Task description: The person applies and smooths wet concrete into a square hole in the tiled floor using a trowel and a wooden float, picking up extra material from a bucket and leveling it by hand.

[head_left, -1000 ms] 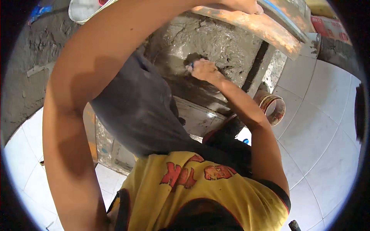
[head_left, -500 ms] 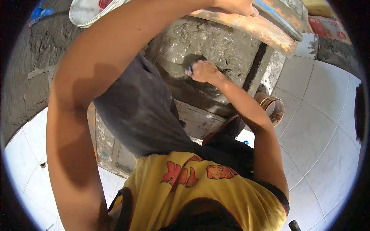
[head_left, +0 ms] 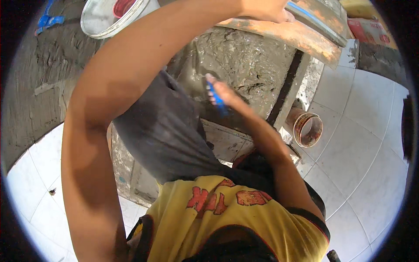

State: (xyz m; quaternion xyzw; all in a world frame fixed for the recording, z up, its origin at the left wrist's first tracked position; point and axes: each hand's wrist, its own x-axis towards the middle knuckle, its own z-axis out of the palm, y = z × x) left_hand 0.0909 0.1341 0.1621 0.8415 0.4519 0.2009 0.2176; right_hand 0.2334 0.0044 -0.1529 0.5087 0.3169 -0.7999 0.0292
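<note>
My right hand (head_left: 226,94) is closed round the blue handle of a trowel (head_left: 217,99), low over a slab of wet grey mortar (head_left: 253,61). Motion smears both hand and handle, and I cannot make out the blade. The mortar is smooth and wet at its left and rough and lumpy at its right. At the top edge, my left hand (head_left: 268,9) holds on to an orange-stained board (head_left: 283,32) with bent fingers; the picture's edge cuts it off in part. My left arm crosses above the mortar's far left side.
A white bucket (head_left: 98,22) with something red inside stands at the far left. Right of the slab is a small stained pail (head_left: 310,130) by white floor tiles (head_left: 353,131). Grey mortar (head_left: 48,83) covers the left surface, with a blue object (head_left: 50,21) on it. A red-and-white bag (head_left: 371,31) lies far right.
My right hand has drawn the trowel slightly nearer and turned, so more blue handle shows. My left hand stays on the board. The whole view has shifted a little.
</note>
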